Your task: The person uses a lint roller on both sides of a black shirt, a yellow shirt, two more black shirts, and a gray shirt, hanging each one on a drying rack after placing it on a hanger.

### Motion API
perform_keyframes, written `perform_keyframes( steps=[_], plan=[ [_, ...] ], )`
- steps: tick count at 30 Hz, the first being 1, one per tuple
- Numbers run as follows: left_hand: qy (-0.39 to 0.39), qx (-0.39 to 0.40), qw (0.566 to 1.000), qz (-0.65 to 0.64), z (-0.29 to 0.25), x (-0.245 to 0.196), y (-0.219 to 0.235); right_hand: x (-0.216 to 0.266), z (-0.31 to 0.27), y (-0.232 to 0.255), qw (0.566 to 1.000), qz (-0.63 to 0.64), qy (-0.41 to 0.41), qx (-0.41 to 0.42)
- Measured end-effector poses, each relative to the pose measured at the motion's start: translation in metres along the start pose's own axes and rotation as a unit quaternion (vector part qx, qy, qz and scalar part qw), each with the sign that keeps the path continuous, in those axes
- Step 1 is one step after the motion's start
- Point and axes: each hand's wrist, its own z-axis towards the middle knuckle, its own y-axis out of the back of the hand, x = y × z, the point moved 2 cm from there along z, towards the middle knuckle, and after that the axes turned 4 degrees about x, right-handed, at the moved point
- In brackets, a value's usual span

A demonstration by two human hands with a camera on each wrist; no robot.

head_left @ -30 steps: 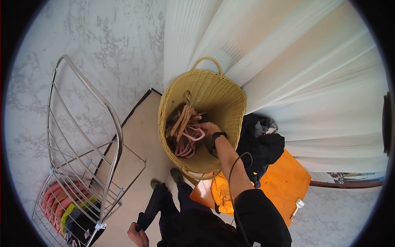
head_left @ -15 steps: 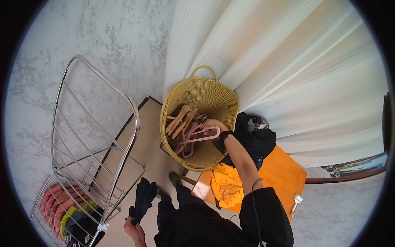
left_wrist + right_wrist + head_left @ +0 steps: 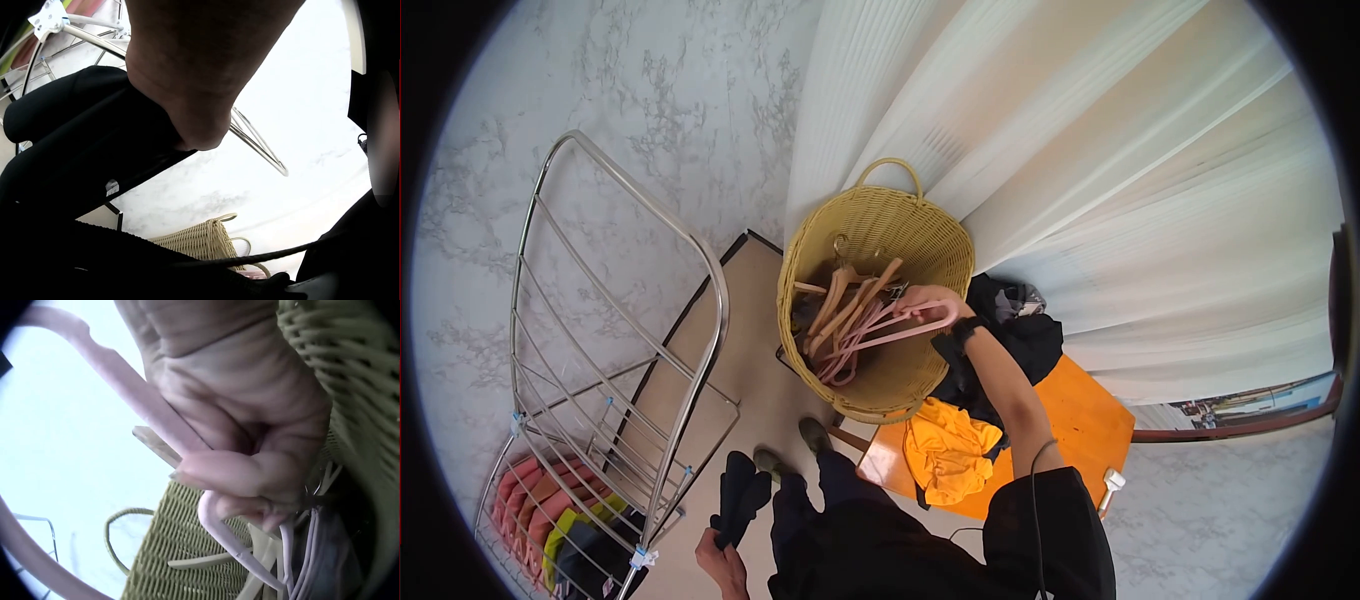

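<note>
In the head view, my right hand [image 3: 930, 298] reaches over the yellow wicker basket [image 3: 905, 222]. It grips a pink clothes hanger [image 3: 137, 400], with thumb and fingers curled round it in the right wrist view. More pink hangers and several wooden hangers [image 3: 837, 300] lie in the basket below, partly hidden by the hand. Low at my left side, my left hand [image 3: 722, 565] holds a dark garment [image 3: 743, 495] that hangs in two narrow lengths. The left wrist view shows the garment's dark cloth [image 3: 81, 137] bunched under the hand.
A metal drying rack [image 3: 720, 330] stands at the left, with pink hangers and clothes [image 3: 525, 500] at its lower end. At the right is an orange table [image 3: 1085, 410] bearing an orange-yellow cloth [image 3: 945, 450] and black clothes [image 3: 1030, 340]. White curtains [image 3: 1100, 200] hang behind.
My right hand has drawn the pink hanger up and to the right out of the pile, and the wooden hangers have shifted. The left hand keeps its hold on the dark garment.
</note>
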Motion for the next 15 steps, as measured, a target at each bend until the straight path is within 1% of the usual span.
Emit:
perform_keyframes(
  steps=[1,2,3,4,5,6,7,8,9,10,11,12,14,15],
  plan=[
    [-0.002,0.003,1.000,0.001,0.002,0.000,-0.002,-0.002,0.005,-0.009,0.966,-0.184,0.180,0.027],
    [0.000,0.020,1.000,0.011,0.005,0.001,-0.005,0.024,0.008,-0.030,0.951,-0.183,0.247,0.020],
    [0.002,0.035,0.999,0.021,0.007,0.000,-0.007,0.019,0.007,-0.036,0.884,-0.429,0.175,-0.069],
    [0.001,0.036,0.999,0.021,0.008,-0.001,-0.008,-0.042,0.026,-0.024,0.977,-0.175,0.010,-0.126],
    [0.008,0.041,0.999,0.025,0.008,-0.003,-0.006,-0.108,0.041,-0.010,0.968,0.099,-0.157,-0.169],
    [0.015,0.044,0.998,0.030,0.008,-0.004,-0.006,-0.103,0.042,-0.012,0.968,0.100,-0.158,-0.168],
    [0.017,0.045,0.998,0.032,0.007,-0.002,-0.005,-0.096,0.041,-0.015,0.977,0.002,-0.138,-0.161],
    [0.024,0.042,0.998,0.027,0.005,0.000,-0.005,-0.094,0.042,-0.015,0.977,-0.098,-0.117,-0.152],
    [0.033,0.037,0.999,0.021,0.003,0.001,-0.006,-0.093,0.048,-0.015,0.977,-0.098,-0.118,-0.148],
    [0.038,0.038,0.998,0.022,0.000,0.002,-0.007,-0.098,0.053,-0.017,0.949,0.110,-0.207,-0.213],
    [0.042,0.029,0.998,0.023,-0.003,0.003,-0.007,-0.106,0.053,-0.021,0.866,0.311,-0.285,-0.268],
    [0.044,0.019,0.999,0.023,-0.005,0.005,-0.008,-0.093,0.050,-0.025,0.866,0.310,-0.288,-0.267],
    [0.042,0.019,0.999,0.014,-0.005,0.013,-0.013,-0.035,0.038,-0.035,0.929,0.147,-0.265,-0.213],
    [0.040,0.020,0.999,0.007,-0.007,0.015,-0.014,-0.007,0.038,-0.029,0.928,0.145,-0.268,-0.213]
  ],
)
